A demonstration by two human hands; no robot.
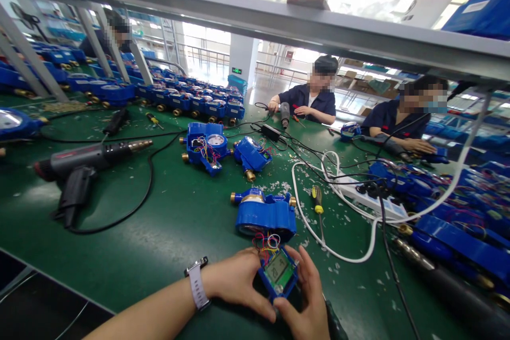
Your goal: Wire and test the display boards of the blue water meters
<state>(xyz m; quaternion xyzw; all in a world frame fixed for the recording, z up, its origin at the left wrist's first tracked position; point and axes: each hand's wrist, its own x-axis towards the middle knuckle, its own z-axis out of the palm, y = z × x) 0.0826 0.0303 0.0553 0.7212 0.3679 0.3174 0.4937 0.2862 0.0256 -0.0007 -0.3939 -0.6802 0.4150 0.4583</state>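
Note:
Both my hands grip a small blue module (279,273) with a green circuit board and a grey display, low in the view. My left hand (239,284), with a watch on its wrist, pinches its left side. My right hand (305,297) wraps its right side and bottom. Red, blue and yellow wires (268,241) run from the module up to a blue water-meter body (265,215) with brass ends, lying on the green table (179,223) just beyond my hands.
A grey heat gun (79,162) with a black cord lies at left. Two opened blue meters (207,146) sit mid-table, a yellow-handled screwdriver (317,202) and a white power strip (374,199) at right. Rows of blue meters line the back. Three seated people work across the table.

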